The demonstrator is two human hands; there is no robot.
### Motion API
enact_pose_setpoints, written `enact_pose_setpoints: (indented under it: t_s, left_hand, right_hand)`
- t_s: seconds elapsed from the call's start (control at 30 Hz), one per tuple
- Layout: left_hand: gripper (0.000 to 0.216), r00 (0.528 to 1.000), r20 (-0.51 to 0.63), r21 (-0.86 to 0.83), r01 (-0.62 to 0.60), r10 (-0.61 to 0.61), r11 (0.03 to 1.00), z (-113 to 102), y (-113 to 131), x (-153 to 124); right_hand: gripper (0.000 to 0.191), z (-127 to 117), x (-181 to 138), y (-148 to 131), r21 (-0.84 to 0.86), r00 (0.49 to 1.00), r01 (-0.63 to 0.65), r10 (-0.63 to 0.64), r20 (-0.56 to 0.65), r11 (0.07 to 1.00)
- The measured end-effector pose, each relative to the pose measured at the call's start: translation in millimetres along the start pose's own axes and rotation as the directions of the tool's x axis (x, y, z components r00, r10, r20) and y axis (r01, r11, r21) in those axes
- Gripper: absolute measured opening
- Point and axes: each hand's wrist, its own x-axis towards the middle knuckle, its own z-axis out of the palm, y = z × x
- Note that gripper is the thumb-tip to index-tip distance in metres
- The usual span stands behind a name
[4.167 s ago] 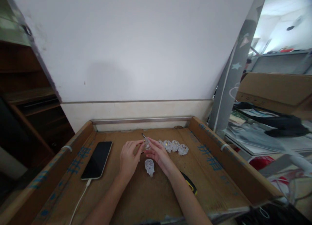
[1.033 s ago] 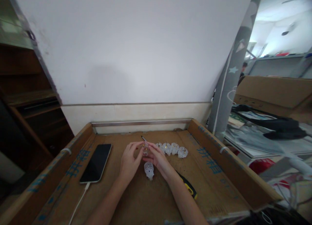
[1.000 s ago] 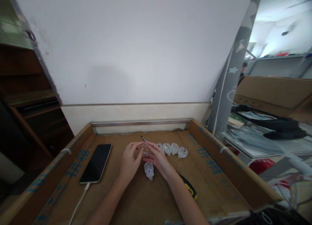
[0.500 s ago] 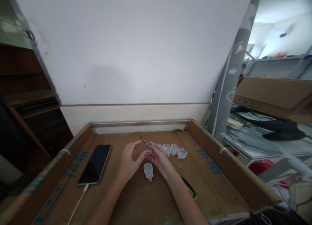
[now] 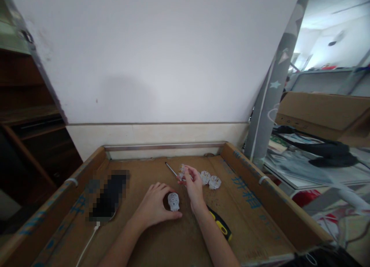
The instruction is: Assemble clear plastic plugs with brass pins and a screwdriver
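Splitting the hands between two parts, after two-handed handling of a single piece a moment ago. Holding the clear part (image 5: 182,170) now in the right hand (image 5: 194,185) alone, gripped in the fingers over the far half of the worktop (image 5: 144,168); gold-coloured metal visible inside. Withdrawn from that part: the left hand (image 5: 157,204), brought back to the white part (image 5: 174,201). Spread open around the white part on the near side of the right hand, with fingers beyond and thumb on the near edge; firm contact not confirmed.

To be judged as a change from adjusting one part to managing two at once: clear part retained, white part within reach, the two well apart and not joined.

Also more exposed than before: the metal shaft (image 5: 171,169), pointing away to the left, and the yellow-and-black handle (image 5: 222,227) beside the right forearm. Roughly in line, so possibly one tool; connection hidden beneath the arm.

Reduced from four to two in view: the row of clear parts (image 5: 214,182) to the right. Impossible to tell whether merely covered by the right hand. Unmoved at left: the phone (image 5: 111,197), obscured, with white cable (image 5: 88,242) attached.
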Motion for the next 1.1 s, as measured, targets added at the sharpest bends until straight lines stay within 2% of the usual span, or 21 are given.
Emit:
enact_pose_setpoints:
  t_s: [0.17, 0.33, 0.53, 0.67, 0.9, 1.1]
  left_hand:
    - [0.053, 0.996, -0.080, 0.031, -0.024, 0.027, 0.999, 0.2, -2.1, 2.9]
    - [0.056, 0.990, -0.134, 0.038, 0.055, -0.050, 0.998, 2.0, -5.9, 5.4]
    - [0.052, 0.950, -0.289, -0.001, 0.124, -0.119, 0.992, 2.7, -9.2, 6.2]
    - [0.050, 0.943, -0.284, 0.026, 0.189, -0.174, 0.982, 2.2, -6.2, 6.9]
    - [0.045, 0.954, -0.266, 0.028, 0.148, -0.136, 0.989, 2.4, -1.5, 8.1]
    - [0.048, 0.939, -0.294, 0.010, 0.188, -0.177, 0.982, 1.0, -0.9, 7.9]
  right_hand:
    - [0.045, 2.7, -5.3, -1.7, -0.115, 0.997, 0.081, -0.079, 0.027, 0.990]
    - [0.030, 2.4, -11.7, -3.4, -0.272, 0.983, 0.182, -0.167, 0.079, 0.945]
    - [0.023, 2.6, -16.5, -3.0, -0.396, 0.954, 0.282, -0.212, 0.210, 0.874]
    - [0.019, 3.5, -20.4, -3.3, -0.445, 0.934, 0.336, -0.234, 0.268, 0.830]
    - [0.013, 5.2, -22.7, -2.2, -0.475, 0.902, 0.398, -0.240, 0.359, 0.785]
    - [0.014, 4.7, -21.5, -0.7, -0.486, 0.894, 0.413, -0.241, 0.379, 0.770]
